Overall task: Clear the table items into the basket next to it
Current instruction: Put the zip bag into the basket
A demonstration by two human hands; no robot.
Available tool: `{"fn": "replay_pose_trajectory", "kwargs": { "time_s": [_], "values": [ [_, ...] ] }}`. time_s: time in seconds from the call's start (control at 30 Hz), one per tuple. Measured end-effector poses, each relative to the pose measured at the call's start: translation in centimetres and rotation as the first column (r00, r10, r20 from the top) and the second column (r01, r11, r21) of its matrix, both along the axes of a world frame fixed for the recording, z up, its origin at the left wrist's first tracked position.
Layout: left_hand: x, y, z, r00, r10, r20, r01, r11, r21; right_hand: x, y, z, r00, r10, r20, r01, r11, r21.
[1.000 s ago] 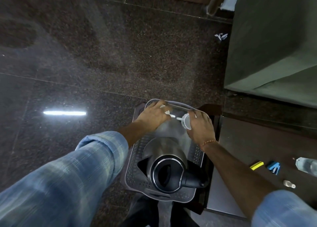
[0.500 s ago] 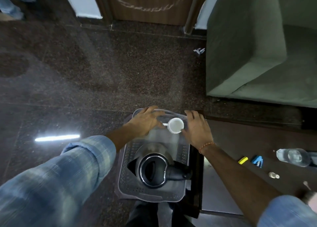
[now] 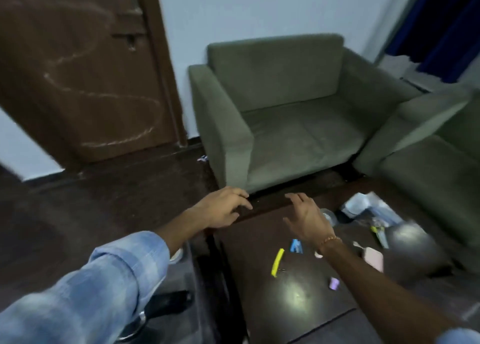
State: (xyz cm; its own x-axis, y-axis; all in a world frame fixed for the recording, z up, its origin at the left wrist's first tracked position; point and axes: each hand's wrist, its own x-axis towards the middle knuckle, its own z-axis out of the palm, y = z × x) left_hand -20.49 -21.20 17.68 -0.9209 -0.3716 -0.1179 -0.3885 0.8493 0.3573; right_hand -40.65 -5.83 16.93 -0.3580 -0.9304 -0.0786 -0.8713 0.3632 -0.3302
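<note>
Both hands have left the basket, now out of view, and the cup stays behind. Left hand (image 3: 223, 208) and right hand (image 3: 307, 219) hover empty, fingers loosely spread, over the counter (image 3: 298, 299). Delivery judged complete. Yellow marker (image 3: 277, 262) lies flat mid-counter, long axis running near-to-far, far end tilted slightly right.

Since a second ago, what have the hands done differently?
Both hands have let go of the white cup in the basket and lifted away. The left hand and right hand now hang empty, fingers loose, over the table. The yellow marker and blue clip lie where they were.
</note>
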Motion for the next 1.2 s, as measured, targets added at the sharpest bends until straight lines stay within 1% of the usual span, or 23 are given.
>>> {"fn": "replay_pose_trajectory", "kwargs": {
  "time_s": [0.2, 0.3, 0.47, 0.53, 0.67, 0.83, 0.97, 1.07, 1.13, 1.2],
  "values": [
    [-17.9, 11.5, 0.4, 0.996, -0.061, -0.065, 0.065, 0.996, 0.065, -13.6, 13.3, 2.1, 0.974, -0.186, 0.127, 0.202, 0.971, -0.128],
    [-25.7, 17.3, 0.1, 0.988, -0.066, -0.138, 0.087, 0.985, 0.152, -18.8, 19.4, 2.8, 0.950, -0.270, 0.155, 0.288, 0.952, -0.104],
    [-34.7, 23.2, -0.9, 0.977, -0.170, -0.125, 0.191, 0.964, 0.183, -25.8, 26.6, 2.9, 0.910, -0.384, 0.154, 0.397, 0.916, -0.060],
    [-36.8, 24.3, -1.3, 0.976, -0.174, -0.131, 0.197, 0.961, 0.194, -27.9, 28.1, 2.6, 0.891, -0.424, 0.162, 0.435, 0.900, -0.037],
    [-39.8, 24.5, -2.4, 0.984, -0.152, -0.092, 0.168, 0.964, 0.204, -31.4, 28.8, 1.5, 0.869, -0.456, 0.193, 0.466, 0.885, -0.008],
    [-44.6, 22.6, -4.6, 0.988, -0.145, -0.057, 0.154, 0.958, 0.242, -36.9, 27.2, -0.2, 0.842, -0.476, 0.254, 0.485, 0.874, 0.030],
    [-48.9, 21.3, -6.4, 0.989, -0.122, -0.081, 0.141, 0.940, 0.309, -41.5, 25.5, -1.9, 0.798, -0.512, 0.318, 0.523, 0.850, 0.058],
    [-52.0, 20.5, -7.6, 0.994, -0.084, -0.073, 0.106, 0.919, 0.381, -44.7, 24.2, -3.5, 0.762, -0.540, 0.356, 0.539, 0.835, 0.112],
    [-54.0, 20.0, -8.5, 0.997, -0.054, -0.063, 0.075, 0.914, 0.399, -47.1, 23.4, -5.0, 0.725, -0.572, 0.383, 0.562, 0.813, 0.151],
    [-55.8, 19.6, -9.5, 0.999, -0.034, -0.042, 0.048, 0.907, 0.417, -49.3, 22.5, -6.5, 0.709, -0.585, 0.394, 0.560, 0.806, 0.190]
  ]
}}
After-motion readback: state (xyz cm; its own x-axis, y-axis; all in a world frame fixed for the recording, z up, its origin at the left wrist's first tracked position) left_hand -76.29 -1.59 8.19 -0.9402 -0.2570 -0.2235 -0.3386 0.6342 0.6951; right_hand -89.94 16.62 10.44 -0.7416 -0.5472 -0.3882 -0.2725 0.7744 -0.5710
